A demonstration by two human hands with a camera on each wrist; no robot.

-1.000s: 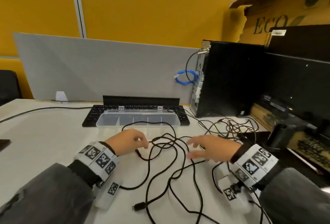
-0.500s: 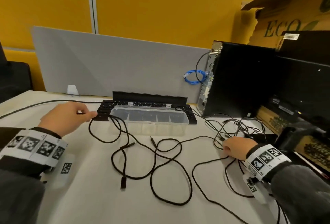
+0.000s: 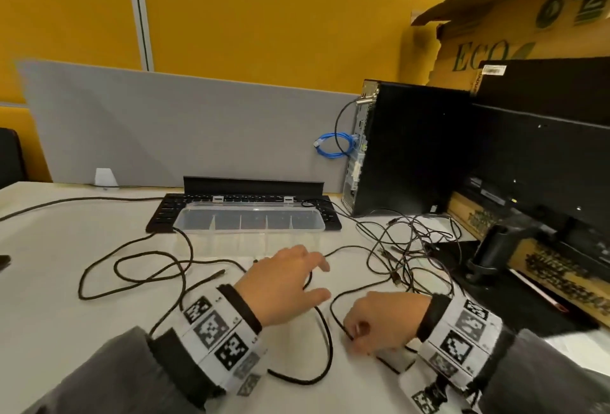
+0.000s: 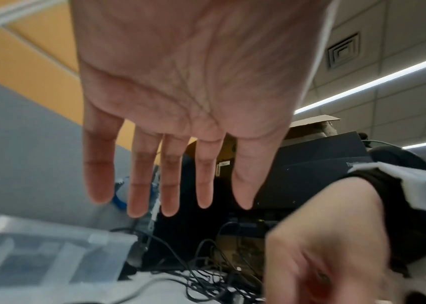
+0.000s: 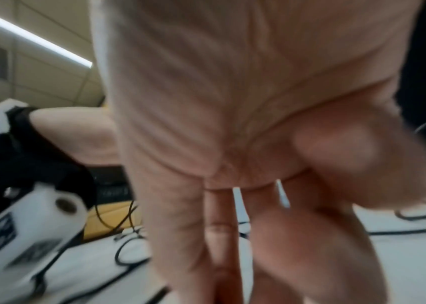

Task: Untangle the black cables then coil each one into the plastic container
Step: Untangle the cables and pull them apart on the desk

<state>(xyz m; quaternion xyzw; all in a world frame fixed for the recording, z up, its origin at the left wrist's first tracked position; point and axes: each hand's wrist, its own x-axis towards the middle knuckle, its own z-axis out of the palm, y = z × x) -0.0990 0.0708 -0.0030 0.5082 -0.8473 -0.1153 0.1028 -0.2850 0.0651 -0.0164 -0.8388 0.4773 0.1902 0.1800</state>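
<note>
meanwhile the right hand (image 3: 383, 323) is pinching one of the black cables (image 3: 325, 331) on the worktop (image 3: 59, 281), near the plastic container (image 3: 249, 220); the left hand (image 3: 284, 281) is hovering, fingers (image 4: 170, 181) spread, holding nothing. pulling may be tightening the tangle (image 3: 406, 248) by the computer tower (image 3: 406, 149).

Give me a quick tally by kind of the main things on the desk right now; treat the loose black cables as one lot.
Plastic container: 1
Keyboard: 1
Computer tower: 1
Blue cable: 1
Black cables, tangled, individual count unclear: 1 lot
Total: 5
</note>
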